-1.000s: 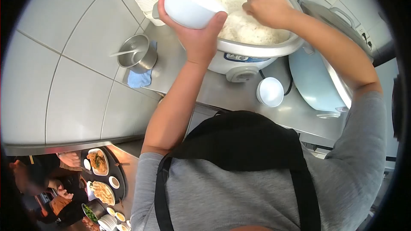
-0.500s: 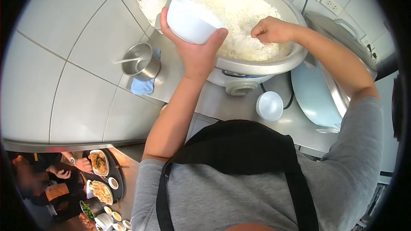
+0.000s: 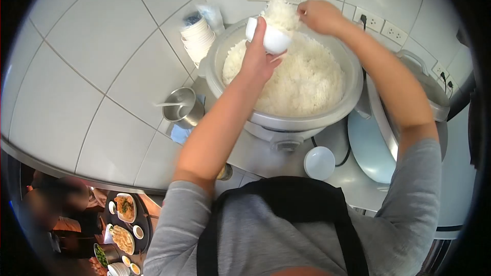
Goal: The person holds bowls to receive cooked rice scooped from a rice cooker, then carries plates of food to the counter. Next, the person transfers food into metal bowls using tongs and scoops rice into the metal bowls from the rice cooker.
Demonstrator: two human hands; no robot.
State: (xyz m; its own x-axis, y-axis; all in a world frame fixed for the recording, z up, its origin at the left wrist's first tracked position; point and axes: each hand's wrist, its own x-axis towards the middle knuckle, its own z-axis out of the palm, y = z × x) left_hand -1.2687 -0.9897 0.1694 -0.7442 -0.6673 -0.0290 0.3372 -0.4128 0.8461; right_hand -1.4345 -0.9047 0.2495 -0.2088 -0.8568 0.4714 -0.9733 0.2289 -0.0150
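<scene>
My left hand [image 3: 260, 60] grips a white bowl [image 3: 277, 40] tilted above the far left part of a big rice cooker. A heaped lump of white rice [image 3: 281, 13] stands at the bowl's mouth. Closed in a fist, my right hand [image 3: 321, 16] is just right of that lump. Whatever it grips is hidden by the fingers and rice. Below both hands, the round rice cooker [image 3: 286, 121] is open and full of cooked rice [image 3: 307, 84].
A steel pot [image 3: 192, 115] with a light-handled utensil stands left of the cooker, near stacked cups [image 3: 197, 41]. Another white bowl [image 3: 319, 163] sits in front. At right is a second large cooker [image 3: 365, 143]. Plated food [image 3: 123, 239] and a person are at lower left.
My right hand has risen from the rice in the cooker to the bowl's mouth, where a rice lump now shows. The left hand and bowl have shifted right, and the view has tilted up.
</scene>
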